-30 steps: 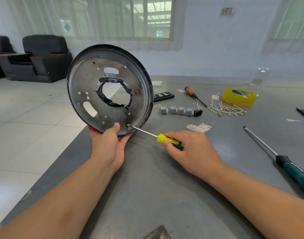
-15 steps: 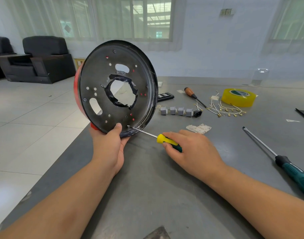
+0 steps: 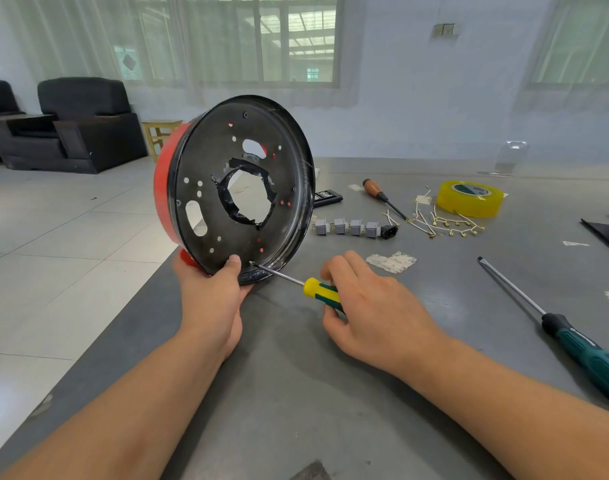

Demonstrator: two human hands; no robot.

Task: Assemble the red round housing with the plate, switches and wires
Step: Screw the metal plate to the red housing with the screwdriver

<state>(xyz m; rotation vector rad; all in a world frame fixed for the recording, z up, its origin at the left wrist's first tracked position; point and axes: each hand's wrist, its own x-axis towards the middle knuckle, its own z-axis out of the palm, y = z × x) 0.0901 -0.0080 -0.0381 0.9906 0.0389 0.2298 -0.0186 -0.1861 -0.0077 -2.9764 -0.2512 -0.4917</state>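
Grey table (image 3: 296, 393): left hand (image 3: 211, 299) grips housing (image 3: 164, 199) at its edge; right hand (image 3: 372, 310) grasps screwdriver (image 3: 322, 291), fastening plate (image 3: 240, 192); switches (image 3: 348, 227), wires (image 3: 445, 225) wait.

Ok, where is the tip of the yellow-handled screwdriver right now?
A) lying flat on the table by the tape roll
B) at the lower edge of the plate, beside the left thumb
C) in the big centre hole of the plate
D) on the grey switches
B: the yellow-handled screwdriver, gripped by the right hand, has its tip on the lower edge of the plate, just beside the thumb of the left hand steadying the red housing.
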